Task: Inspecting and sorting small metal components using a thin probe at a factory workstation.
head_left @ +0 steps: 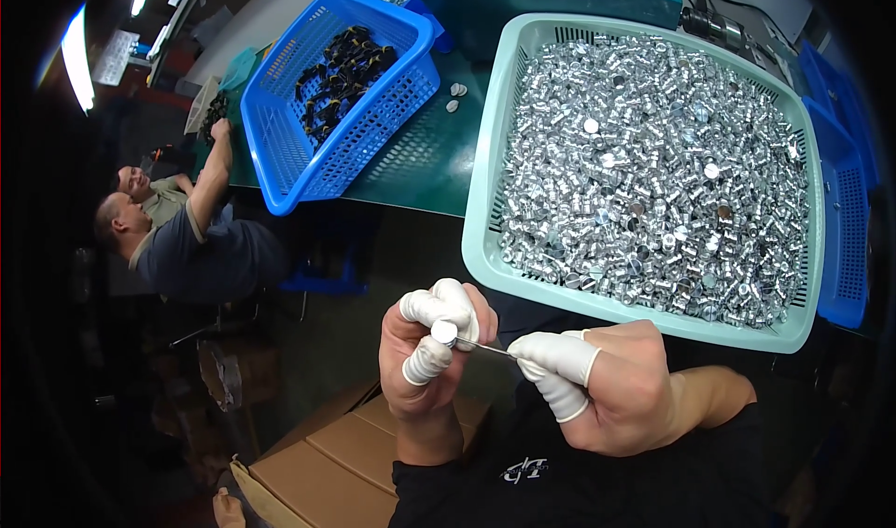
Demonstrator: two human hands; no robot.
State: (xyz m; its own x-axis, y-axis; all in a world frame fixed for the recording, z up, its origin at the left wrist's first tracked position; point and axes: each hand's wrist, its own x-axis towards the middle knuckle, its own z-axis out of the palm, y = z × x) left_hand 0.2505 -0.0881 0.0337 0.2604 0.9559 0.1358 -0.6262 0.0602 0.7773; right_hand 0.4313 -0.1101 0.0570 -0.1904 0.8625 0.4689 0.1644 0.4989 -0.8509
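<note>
My left hand (433, 351), with white finger cots on several fingertips, pinches a small round silvery metal part (444, 333) between thumb and fingers. Across from it, my right hand (597, 379), in white cots too, is closed on a thin metal rod (485, 348). The rod runs from my right fingertips to the metal part; whether it enters the part or only touches it I cannot tell. Beyond my hands, a pale green basket (485, 183) is heaped with many similar small metal parts (653, 183).
A blue basket (373, 145) with black and yellow pieces (345, 76) stands on the green table (420, 169), beside a few small discs (453, 106). Blue crates (845, 220) are at the right. Cardboard boxes (327, 463) lie lower left. Another person (205, 248) sits at the left.
</note>
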